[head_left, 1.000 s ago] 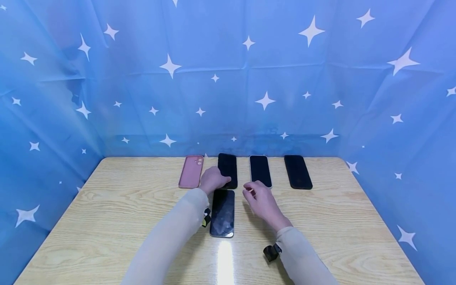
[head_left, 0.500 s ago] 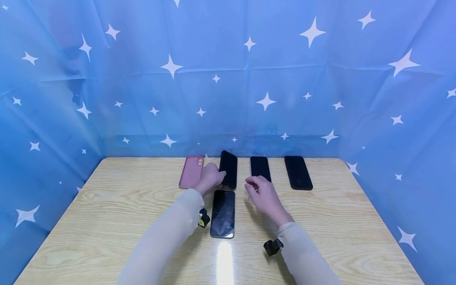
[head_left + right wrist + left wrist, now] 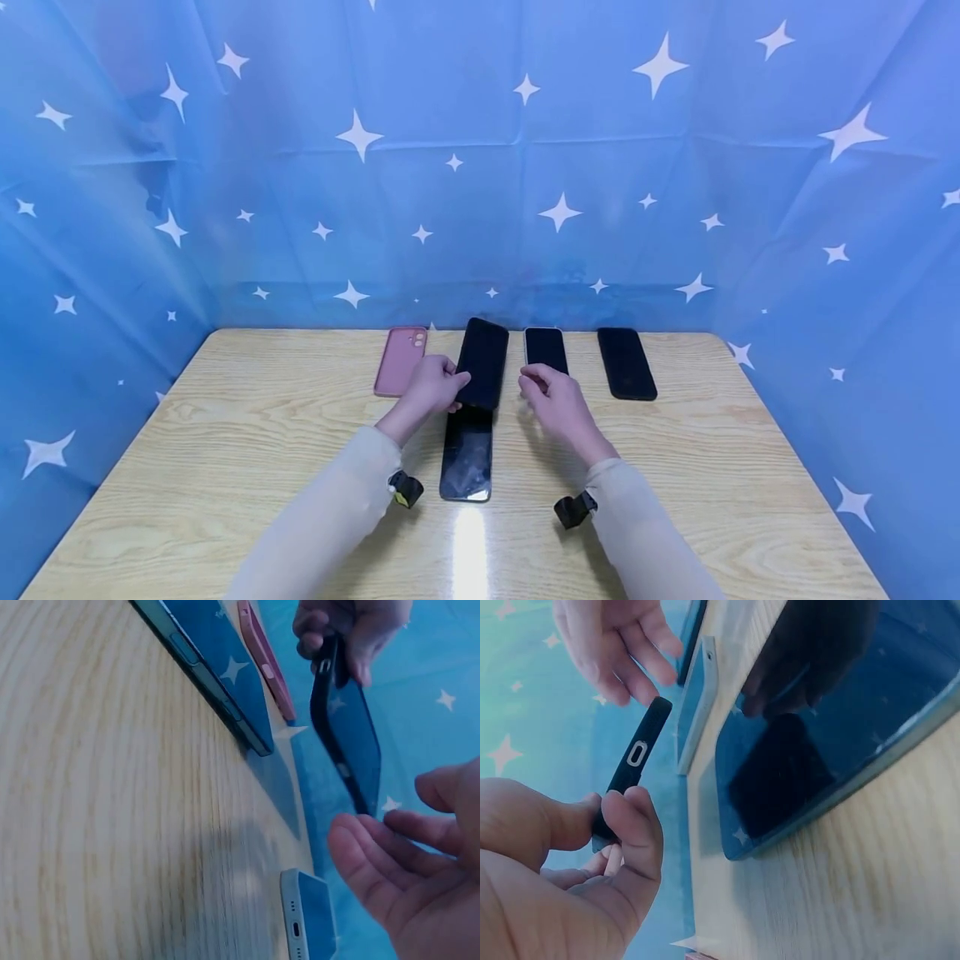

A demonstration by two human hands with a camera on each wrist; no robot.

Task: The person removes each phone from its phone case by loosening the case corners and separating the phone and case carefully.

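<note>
My left hand (image 3: 433, 385) pinches a black phone (image 3: 483, 360) by its near left corner, thumb on the screen side and fingers underneath. In the left wrist view the black phone (image 3: 635, 757) is raised off the table, edge-on, with a port opening in its dark rim. My right hand (image 3: 558, 407) hovers to the right with loosely bent fingers and holds nothing. In the right wrist view, the right hand's fingertips (image 3: 349, 825) are close to the phone's edge; whether they touch cannot be told. Below the raised phone lies a glossy dark phone (image 3: 467, 467), its far end partly covered from view.
A pink phone case (image 3: 401, 362) lies at the back left. Right of the raised phone are a pale-edged phone (image 3: 546, 348), partly behind the right hand, and a black phone (image 3: 627, 363). A blue star-patterned curtain (image 3: 480, 167) borders the wooden table (image 3: 247, 433).
My left hand has lifted the black phone from the back row and drawn it nearer, over the far end of the glossy phone. My right hand has moved only slightly.
</note>
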